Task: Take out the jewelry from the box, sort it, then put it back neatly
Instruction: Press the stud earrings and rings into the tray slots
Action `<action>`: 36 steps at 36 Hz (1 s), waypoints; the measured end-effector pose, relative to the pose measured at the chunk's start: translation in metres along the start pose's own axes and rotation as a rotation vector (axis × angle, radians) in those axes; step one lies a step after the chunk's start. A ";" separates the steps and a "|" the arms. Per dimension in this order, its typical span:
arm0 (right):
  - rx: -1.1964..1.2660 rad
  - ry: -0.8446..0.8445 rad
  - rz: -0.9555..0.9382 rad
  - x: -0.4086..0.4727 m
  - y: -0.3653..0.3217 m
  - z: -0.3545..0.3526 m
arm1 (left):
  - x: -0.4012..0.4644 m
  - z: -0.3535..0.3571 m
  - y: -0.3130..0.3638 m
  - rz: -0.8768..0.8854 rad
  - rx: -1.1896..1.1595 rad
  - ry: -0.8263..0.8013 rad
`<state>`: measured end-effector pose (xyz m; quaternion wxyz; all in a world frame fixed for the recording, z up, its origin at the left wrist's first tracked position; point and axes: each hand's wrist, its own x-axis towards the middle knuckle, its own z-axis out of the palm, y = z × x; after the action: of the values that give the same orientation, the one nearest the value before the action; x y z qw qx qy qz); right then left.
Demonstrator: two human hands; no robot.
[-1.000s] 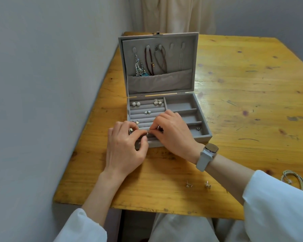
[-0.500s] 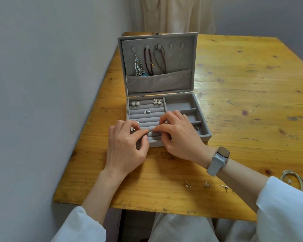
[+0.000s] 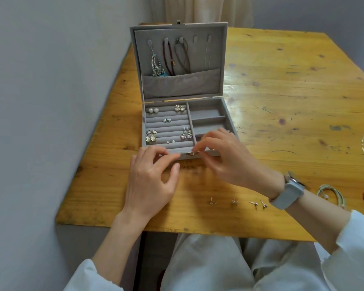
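Both hands have drawn back from the box (image 3: 229, 106) at frame centre; earrings (image 3: 151, 137) now sit in its rows. The left hand (image 3: 150, 181) is loose and empty; the right hand (image 3: 223, 158) seems empty, though I cannot tell; four studs (image 3: 237, 202) wait on the bench (image 3: 282, 97).

One grey jewelry box (image 3: 204, 157), four loose stud earrings (image 3: 237, 201) on the table, six earring pairs (image 3: 167, 127) inside.

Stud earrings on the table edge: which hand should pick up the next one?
Right. The four stud earrings lie just beneath the right hand and wrist; the left hand sits farther away toward the wall.
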<state>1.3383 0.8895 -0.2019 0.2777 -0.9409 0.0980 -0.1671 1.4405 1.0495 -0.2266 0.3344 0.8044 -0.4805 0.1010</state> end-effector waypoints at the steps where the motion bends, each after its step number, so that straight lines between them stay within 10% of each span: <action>1: -0.011 -0.025 0.002 -0.007 0.001 -0.004 | -0.005 0.001 0.005 0.007 -0.025 -0.014; 13: -0.235 -0.262 0.003 -0.067 -0.004 -0.005 | -0.041 0.010 0.038 -0.019 -0.139 -0.248; 36: -0.053 -0.021 0.104 -0.045 0.000 -0.012 | -0.030 0.018 0.045 -0.027 -0.101 -0.280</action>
<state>1.2927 0.8964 -0.2037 0.2619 -0.9434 0.1481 -0.1398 1.3847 1.0448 -0.2352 0.3054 0.7993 -0.5159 -0.0408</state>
